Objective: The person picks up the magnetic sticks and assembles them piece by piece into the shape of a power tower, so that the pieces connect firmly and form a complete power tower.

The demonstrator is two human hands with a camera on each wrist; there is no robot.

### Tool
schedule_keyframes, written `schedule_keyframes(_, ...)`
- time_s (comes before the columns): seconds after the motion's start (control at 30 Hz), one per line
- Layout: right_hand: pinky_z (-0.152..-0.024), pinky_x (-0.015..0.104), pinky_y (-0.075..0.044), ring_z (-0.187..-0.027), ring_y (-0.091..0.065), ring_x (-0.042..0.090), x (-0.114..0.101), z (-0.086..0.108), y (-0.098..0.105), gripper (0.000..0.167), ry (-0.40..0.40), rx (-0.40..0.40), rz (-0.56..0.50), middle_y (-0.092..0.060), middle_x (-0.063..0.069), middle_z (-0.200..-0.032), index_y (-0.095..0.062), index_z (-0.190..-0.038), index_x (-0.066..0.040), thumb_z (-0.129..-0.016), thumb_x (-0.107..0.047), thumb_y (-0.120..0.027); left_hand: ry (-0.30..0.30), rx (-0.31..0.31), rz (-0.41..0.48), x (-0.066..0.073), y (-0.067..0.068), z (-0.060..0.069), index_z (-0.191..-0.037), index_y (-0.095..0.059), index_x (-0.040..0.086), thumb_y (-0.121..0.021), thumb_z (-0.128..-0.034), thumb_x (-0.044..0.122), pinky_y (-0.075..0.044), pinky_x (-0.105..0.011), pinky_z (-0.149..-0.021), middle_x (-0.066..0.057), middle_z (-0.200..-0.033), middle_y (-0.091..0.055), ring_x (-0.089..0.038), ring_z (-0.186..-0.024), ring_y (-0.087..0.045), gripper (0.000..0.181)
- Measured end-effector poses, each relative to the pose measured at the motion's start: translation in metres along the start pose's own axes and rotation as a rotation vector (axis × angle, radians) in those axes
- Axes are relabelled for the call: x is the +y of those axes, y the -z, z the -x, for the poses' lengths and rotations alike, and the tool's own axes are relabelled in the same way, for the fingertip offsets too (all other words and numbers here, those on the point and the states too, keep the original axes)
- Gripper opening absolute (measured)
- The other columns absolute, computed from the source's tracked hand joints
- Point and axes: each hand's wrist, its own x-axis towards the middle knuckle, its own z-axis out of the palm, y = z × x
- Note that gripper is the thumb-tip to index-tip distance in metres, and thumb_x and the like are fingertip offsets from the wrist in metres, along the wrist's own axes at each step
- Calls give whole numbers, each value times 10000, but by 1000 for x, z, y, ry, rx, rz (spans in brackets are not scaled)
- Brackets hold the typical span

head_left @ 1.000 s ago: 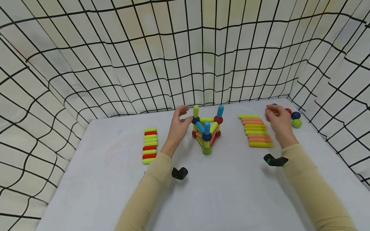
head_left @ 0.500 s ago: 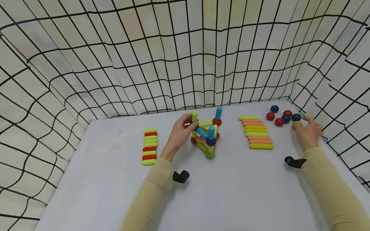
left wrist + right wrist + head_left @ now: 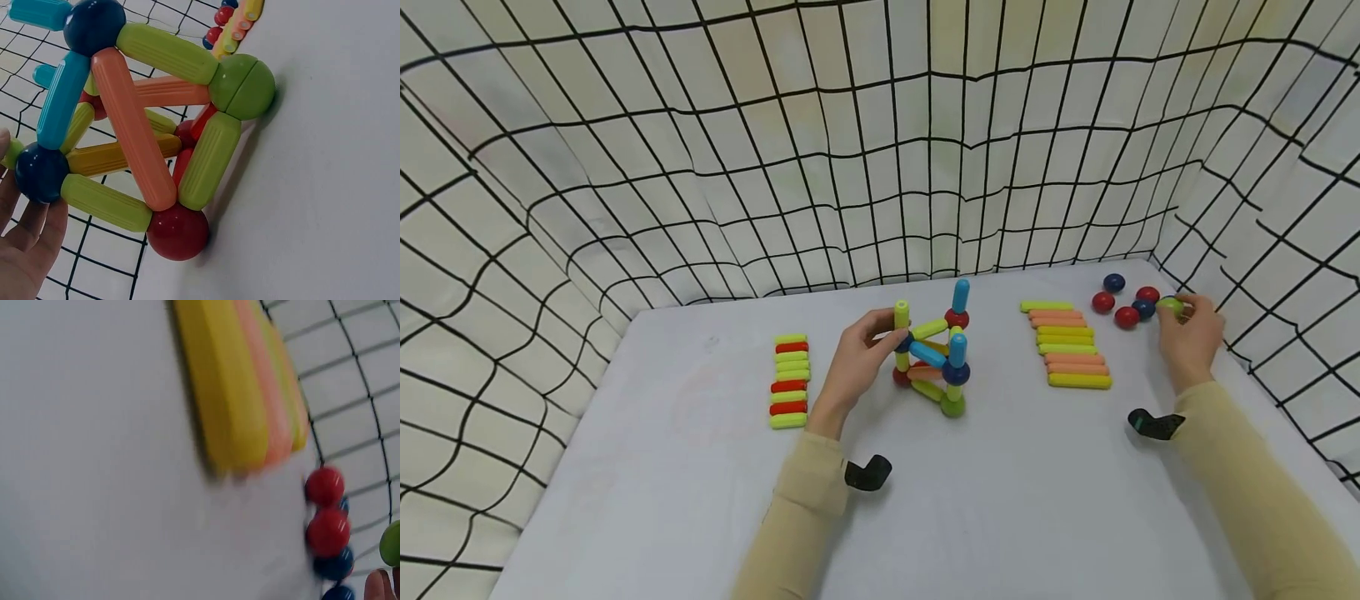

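Observation:
A structure of rods and balls stands on the table, with blue rods [image 3: 928, 354] and a green ball [image 3: 952, 406] at its near foot. My left hand [image 3: 859, 360] grips its left corner at a dark blue ball [image 3: 42, 172], below an upright lime rod [image 3: 902, 314]. In the left wrist view an orange rod [image 3: 134, 128] slants across one side, down to a red ball [image 3: 178, 231]. At the right, my right hand [image 3: 1193, 337] pinches a green ball [image 3: 1170, 307], which shows at the edge of the right wrist view [image 3: 390, 544].
Red balls [image 3: 1127, 317] and blue balls [image 3: 1114, 283] lie at the table's back right. A column of yellow, lime and orange rods [image 3: 1066, 341] lies right of the structure, and red and lime rods [image 3: 789, 386] lie to its left. Black netting [image 3: 865, 150] surrounds the back and sides.
My left hand has moved in from beside the structure and gripped its corner, and the structure has turned. My right hand reached right to the green ball and now holds it, shifted slightly left.

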Motion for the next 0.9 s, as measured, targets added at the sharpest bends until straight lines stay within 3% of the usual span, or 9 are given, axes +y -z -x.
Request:
schedule_keyframes(0.07,-909,289,-396,-1173,-421,263,-23,14,-7,540,65,-42,-39,-439,153,-1354,-401,-1476,-99,-1004,-348,-486,2,8,7,0,0,2,-1283,-609,153,-627,-968,285,-437,-389,-1043,-5,-1224,-629,-168,-1219,-535,342)
schedule_keyframes(0.2,-963,298,-453,-1223,-456,246,-73,51,-19,601,258,-275,-120,-426,104,-1413,-418,-1466,-126,-977,-458,-530,1,24,20,0,-1,6,-1279,-613,151,-631,-966,278,-434,-392,-1046,-2,-1226,-631,-165,-1224,-535,338)
schedule_keyframes(0.3,-1023,344,-453,-1271,-478,241,-107,76,-25,589,408,-449,-179,-455,69,-1407,-454,-1432,-127,-957,-452,-578,5,32,35,1,-1,7,-1271,-619,144,-636,-964,269,-434,-384,-1046,-2,-1224,-634,-158,-1224,-537,332)
schedule_keyframes(0.4,-997,307,-472,-1261,-514,229,-135,94,-32,533,511,-558,-226,-505,38,-1369,-484,-1411,-147,-955,-394,-611,7,35,48,2,-1,8,-1266,-620,131,-641,-961,260,-434,-380,-1045,-20,-1224,-634,-162,-1221,-541,332)
schedule_keyframes(0.5,-972,296,-489,-1230,-545,235,-155,104,-39,487,567,-616,-249,-541,47,-1336,-502,-1407,-156,-964,-322,-620,12,31,52,2,-1,8,-1271,-617,116,-643,-959,255,-430,-378,-1048,-46,-1233,-628,-173,-1226,-540,342)
schedule_keyframes(0.67,-994,383,-481,-1189,-571,228,-171,109,-55,462,611,-653,-246,-582,62,-1288,-521,-1399,-143,-965,-258,-629,34,24,42,3,-2,7,-1306,-591,85,-626,-971,222,-415,-365,-1062,-79,-1271,-611,-192,-1258,-520,364)
schedule_keyframes(0.9,-990,415,-484,-1159,-585,236,-182,113,-65,454,604,-691,-258,-600,69,-1260,-539,-1382,-129,-960,-265,-638,40,18,16,37,-2,21,-1298,-583,21,-594,-983,137,-414,-385,-1064,-127,-1265,-611,-241,-1260,-522,335)
